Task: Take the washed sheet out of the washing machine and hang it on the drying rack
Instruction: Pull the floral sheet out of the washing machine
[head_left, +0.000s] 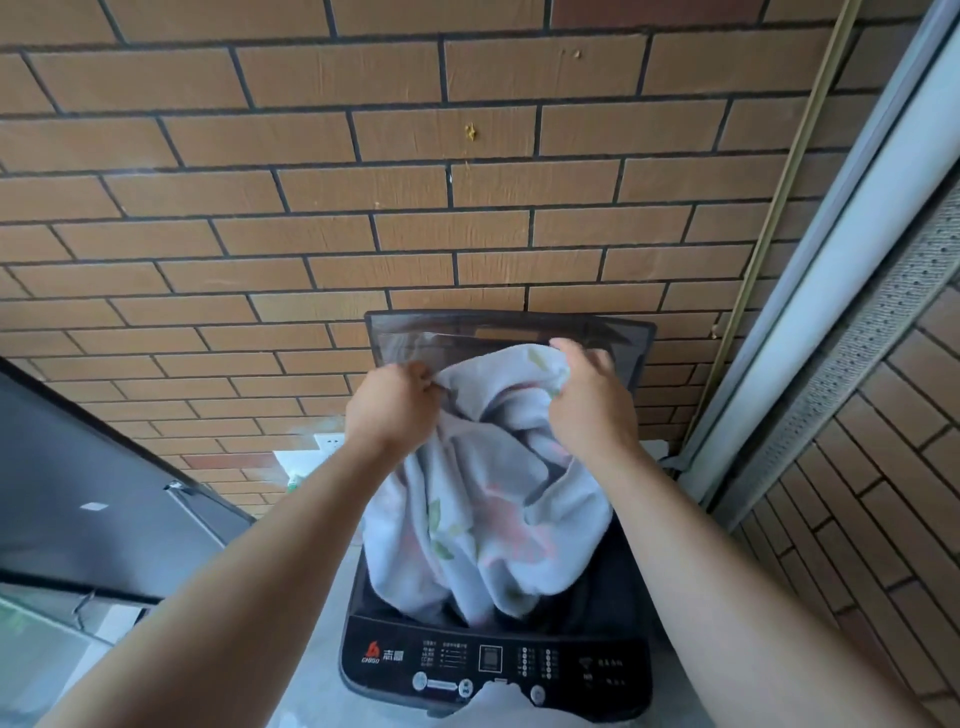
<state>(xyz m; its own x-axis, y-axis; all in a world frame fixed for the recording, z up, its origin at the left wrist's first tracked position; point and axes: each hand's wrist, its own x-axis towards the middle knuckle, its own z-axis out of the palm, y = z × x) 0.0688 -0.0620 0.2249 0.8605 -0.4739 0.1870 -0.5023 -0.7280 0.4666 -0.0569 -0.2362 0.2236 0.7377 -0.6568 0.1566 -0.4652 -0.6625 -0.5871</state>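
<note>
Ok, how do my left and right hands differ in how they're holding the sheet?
The left hand pinches a thin edge of the sheet with its fingertips; the right hand closes round a thicker bunch. The right hand sits slightly higher than the left hand. Both hold the sheet above the open washing machine.
</note>
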